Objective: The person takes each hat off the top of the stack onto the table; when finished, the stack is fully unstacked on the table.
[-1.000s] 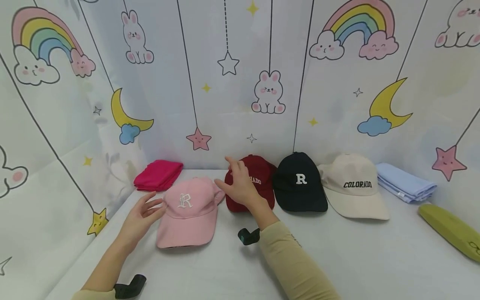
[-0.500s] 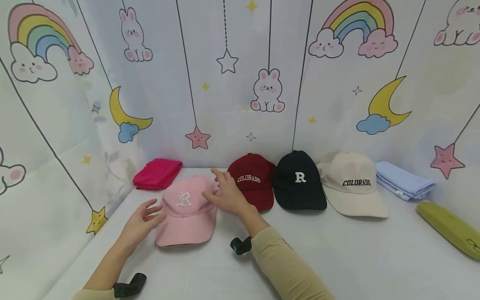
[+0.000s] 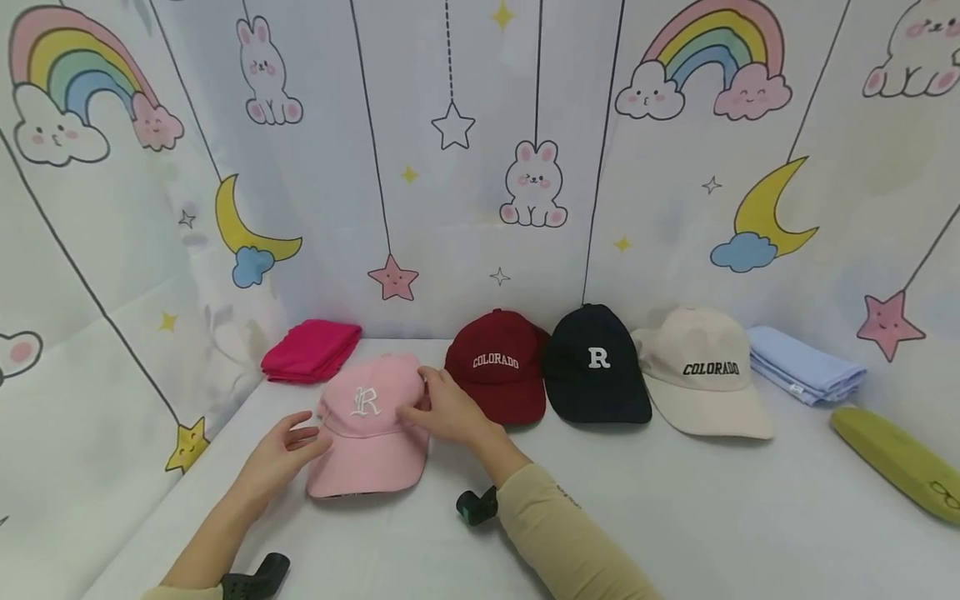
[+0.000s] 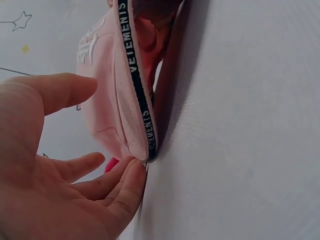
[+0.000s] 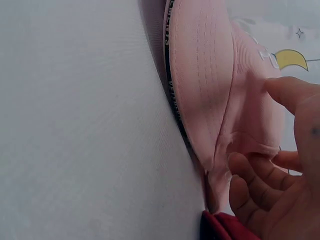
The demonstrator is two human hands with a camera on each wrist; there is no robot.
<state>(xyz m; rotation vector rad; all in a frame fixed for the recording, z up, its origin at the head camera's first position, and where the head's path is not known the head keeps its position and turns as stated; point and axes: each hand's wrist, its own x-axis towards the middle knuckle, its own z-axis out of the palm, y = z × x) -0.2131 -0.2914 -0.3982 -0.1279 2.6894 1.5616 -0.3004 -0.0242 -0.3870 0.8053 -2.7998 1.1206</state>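
A pink baseball cap (image 3: 367,462) with a white letter R lies on the table between my two hands, its brim toward me. My left hand (image 3: 272,458) is beside the cap's left edge; in the left wrist view its fingertips (image 4: 131,175) are right at the brim's corner and the thumb stands apart. On the other side my right hand (image 3: 450,410) spreads around the crown's right side. In the right wrist view its thumb (image 5: 285,92) overlaps the crown, with loosely bent fingers (image 5: 257,187) at the cap's side. A dark lettered tape (image 4: 134,70) lines the brim's underside.
Along the back stand a dark red cap (image 3: 495,387), a black cap (image 3: 596,387) and a cream cap (image 3: 708,400). A folded magenta cloth (image 3: 311,352) lies back left, folded light blue cloth (image 3: 806,364) back right. A green elongated item (image 3: 896,462) is at right.
My right hand has moved left and down, from in front of the dark red cap to the pink cap's right side. My left hand has shifted slightly downward.
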